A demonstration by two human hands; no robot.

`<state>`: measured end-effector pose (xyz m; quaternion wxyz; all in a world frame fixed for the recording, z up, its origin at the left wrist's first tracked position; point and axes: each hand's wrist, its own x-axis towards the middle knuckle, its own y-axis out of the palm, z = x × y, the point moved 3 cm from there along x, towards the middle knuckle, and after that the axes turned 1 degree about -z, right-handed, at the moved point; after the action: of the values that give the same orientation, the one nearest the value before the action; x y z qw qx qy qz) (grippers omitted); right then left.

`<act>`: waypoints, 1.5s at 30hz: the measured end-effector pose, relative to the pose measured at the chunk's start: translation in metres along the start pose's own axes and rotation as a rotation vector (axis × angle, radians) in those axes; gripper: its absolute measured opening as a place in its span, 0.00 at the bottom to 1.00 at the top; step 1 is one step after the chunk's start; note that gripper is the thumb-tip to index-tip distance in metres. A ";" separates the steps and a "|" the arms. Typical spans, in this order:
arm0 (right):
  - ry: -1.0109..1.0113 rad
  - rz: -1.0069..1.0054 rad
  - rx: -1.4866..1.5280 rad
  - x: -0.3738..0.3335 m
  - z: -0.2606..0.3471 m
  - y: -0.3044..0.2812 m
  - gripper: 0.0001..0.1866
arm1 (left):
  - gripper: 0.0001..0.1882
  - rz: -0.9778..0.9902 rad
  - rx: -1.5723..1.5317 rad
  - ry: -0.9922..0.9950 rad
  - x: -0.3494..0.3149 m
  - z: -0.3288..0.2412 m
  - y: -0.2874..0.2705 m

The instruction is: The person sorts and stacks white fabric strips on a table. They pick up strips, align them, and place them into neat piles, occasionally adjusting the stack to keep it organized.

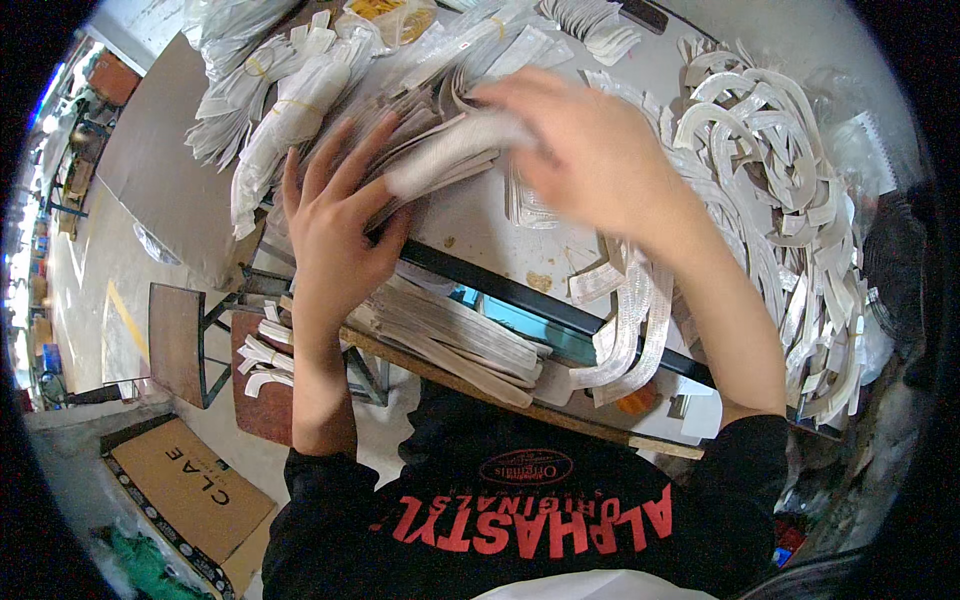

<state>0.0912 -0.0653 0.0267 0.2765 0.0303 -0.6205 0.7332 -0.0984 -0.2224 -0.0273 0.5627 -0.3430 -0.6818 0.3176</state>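
Over the pale grey counter [475,225], a bundle of flat off-white strips [450,157] slants up rightward from your left hand [345,220] — fingers spread, grip unclear — to your right hand [590,150], blurred, hold likewise unclear. Red lettering [540,530] crosses your black shirt [350,530]; dark print [212,478] marks a brown cardboard box [195,500].
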 end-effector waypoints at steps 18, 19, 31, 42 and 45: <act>-0.083 0.279 -0.317 0.092 -0.122 0.005 0.22 | 0.28 0.012 -0.012 -0.008 0.006 -0.004 0.000; -0.074 0.264 -0.283 0.093 -0.124 0.003 0.21 | 0.28 0.011 -0.012 -0.011 0.007 -0.004 0.000; 0.047 0.232 -0.143 0.100 -0.130 -0.045 0.12 | 0.28 0.006 -0.002 -0.020 0.007 -0.005 -0.001; 0.000 0.050 -0.136 0.093 -0.157 -0.012 0.11 | 0.28 0.008 0.001 -0.020 0.008 -0.005 0.001; 0.047 0.004 -0.096 0.090 -0.156 -0.007 0.12 | 0.28 0.013 0.012 -0.030 0.006 -0.004 -0.002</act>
<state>0.0645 0.1132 0.0324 0.2908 -0.0014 -0.6482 0.7037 -0.0954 -0.2180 -0.0220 0.5525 -0.3391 -0.6860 0.3305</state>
